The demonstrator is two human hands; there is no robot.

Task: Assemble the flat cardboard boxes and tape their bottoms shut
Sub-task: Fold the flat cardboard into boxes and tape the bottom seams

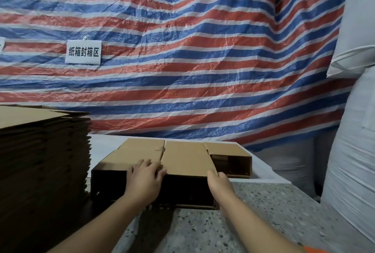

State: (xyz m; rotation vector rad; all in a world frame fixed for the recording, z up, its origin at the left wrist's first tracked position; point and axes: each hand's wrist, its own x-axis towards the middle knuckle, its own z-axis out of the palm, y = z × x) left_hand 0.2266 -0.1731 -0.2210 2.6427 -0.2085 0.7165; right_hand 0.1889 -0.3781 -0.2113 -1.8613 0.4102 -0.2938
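Left hand (pixel 144 173) fingers flat, slightly spread, pressing flap seam on erected brown cardboard box (pixel 183 159). Right hand (pixel 217 179) fingers hooked over near edge. Box on speckled stone table (pixel 263 208), beside tall stack of flat brown cardboard (pixel 42 151). Risk: right-end flap not closed; no tape in view; pressure eases, flaps likely spring up.

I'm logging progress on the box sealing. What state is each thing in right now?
Box: opened up, flaps folded shut on top, seam untaped, right end open.
Stack of flat boxes: still folded flat, piled high.
Left hand: fingers spread, pressing on the flaps.
Right hand: fingers hooked over the box's near top edge.
Sign: stuck on the striped tarp.
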